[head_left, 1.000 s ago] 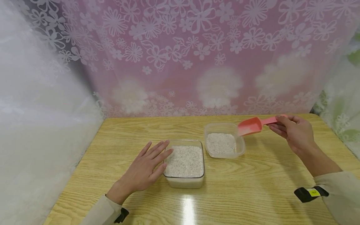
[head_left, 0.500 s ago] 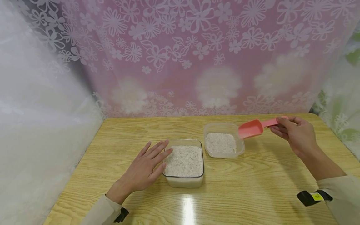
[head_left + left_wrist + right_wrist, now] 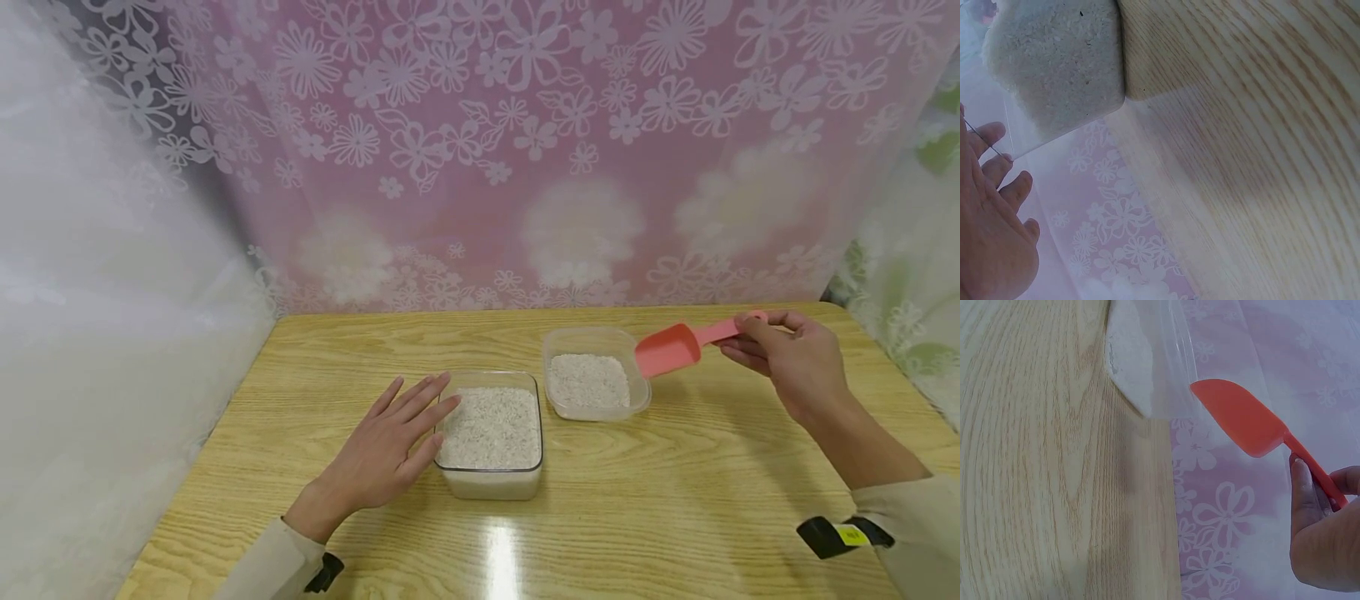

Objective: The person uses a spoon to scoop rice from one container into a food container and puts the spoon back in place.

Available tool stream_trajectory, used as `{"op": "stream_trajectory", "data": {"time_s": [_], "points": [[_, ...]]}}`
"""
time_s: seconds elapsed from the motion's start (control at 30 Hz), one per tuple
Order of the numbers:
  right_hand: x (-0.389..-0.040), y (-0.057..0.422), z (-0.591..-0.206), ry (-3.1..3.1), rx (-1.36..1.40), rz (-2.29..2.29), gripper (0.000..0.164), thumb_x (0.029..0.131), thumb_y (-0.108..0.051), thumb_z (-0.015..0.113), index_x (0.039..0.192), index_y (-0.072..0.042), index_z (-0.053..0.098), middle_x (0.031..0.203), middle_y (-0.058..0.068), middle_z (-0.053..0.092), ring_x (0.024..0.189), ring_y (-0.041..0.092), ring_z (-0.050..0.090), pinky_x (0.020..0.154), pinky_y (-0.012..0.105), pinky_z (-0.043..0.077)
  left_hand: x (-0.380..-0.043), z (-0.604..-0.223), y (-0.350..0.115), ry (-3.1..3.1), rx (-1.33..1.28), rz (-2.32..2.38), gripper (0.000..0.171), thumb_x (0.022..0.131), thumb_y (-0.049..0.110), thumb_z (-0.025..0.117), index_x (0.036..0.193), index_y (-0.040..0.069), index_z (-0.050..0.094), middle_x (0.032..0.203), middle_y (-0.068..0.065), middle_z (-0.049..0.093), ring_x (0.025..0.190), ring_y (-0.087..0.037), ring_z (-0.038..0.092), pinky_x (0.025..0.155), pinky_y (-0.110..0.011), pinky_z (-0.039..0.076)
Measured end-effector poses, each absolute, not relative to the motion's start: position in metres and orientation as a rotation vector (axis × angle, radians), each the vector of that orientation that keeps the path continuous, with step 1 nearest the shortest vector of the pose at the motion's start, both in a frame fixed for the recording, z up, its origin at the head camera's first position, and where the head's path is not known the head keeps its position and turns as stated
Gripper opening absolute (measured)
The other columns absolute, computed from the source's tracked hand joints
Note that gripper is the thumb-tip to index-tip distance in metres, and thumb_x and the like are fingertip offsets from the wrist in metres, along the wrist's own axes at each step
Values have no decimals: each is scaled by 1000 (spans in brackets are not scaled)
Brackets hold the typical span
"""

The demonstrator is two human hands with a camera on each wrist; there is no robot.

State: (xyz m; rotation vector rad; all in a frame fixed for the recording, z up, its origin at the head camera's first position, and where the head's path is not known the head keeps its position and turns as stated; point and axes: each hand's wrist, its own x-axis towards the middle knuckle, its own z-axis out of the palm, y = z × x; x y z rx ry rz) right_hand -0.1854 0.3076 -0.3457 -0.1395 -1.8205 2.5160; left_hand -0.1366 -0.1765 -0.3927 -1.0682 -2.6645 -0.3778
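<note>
My right hand [image 3: 798, 367] grips the handle of a pink-red plastic scoop [image 3: 667, 351]. The scoop's bowl looks empty, and its lip is at the right rim of a shallow clear plastic container [image 3: 561, 408] with a layer of rice [image 3: 590, 382] in it. In the right wrist view the scoop [image 3: 1238, 417] tilts toward that container. To the left stands a deeper clear container [image 3: 491, 485], filled high with rice [image 3: 491, 429]. The left hand [image 3: 382, 454], fingers straight and spread, rests on its left rim. From the left wrist view, the fingertips touch the container's edge.
Both containers stand on a wood-grain table [image 3: 637, 517]. A pink floral curtain [image 3: 465, 183] hangs behind the table's back edge. Pale sheeting [image 3: 112, 275] hangs on the left, and a leaf-patterned cloth [image 3: 918, 300] on the right.
The scoop has tipped further down toward the shallow container, and the white rice in its bowl is gone. The right hand has lowered slightly. My left hand has stayed in place.
</note>
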Motion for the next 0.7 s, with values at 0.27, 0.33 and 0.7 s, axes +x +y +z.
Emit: {"op": "stream_trajectory", "data": {"time_s": [0.27,0.33,0.7], "points": [[-180,305,-345,-1857,-51,2469,21,90,-10,67,104,-1,55,90,7,72,79,21,71,72,30,57,-137,-392,-176,-2661,-1074,-381,47,104,35,36,148,20,40,156,0,23,142,-18,20,116,-47,9],[-179,304,-346,-1857,-38,2455,20,90,-9,67,103,-1,56,90,8,72,79,21,71,72,30,57,-137,-392,-176,-2658,-1073,-382,47,104,34,37,148,20,40,156,-2,25,142,-18,21,116,-47,10],[-171,293,-344,-1594,65,2605,10,92,0,61,98,4,53,93,15,70,81,26,71,75,34,56,-135,-391,-177,-2672,-1065,-376,47,102,33,41,148,20,40,156,1,24,142,-17,20,116,-46,8]]}}
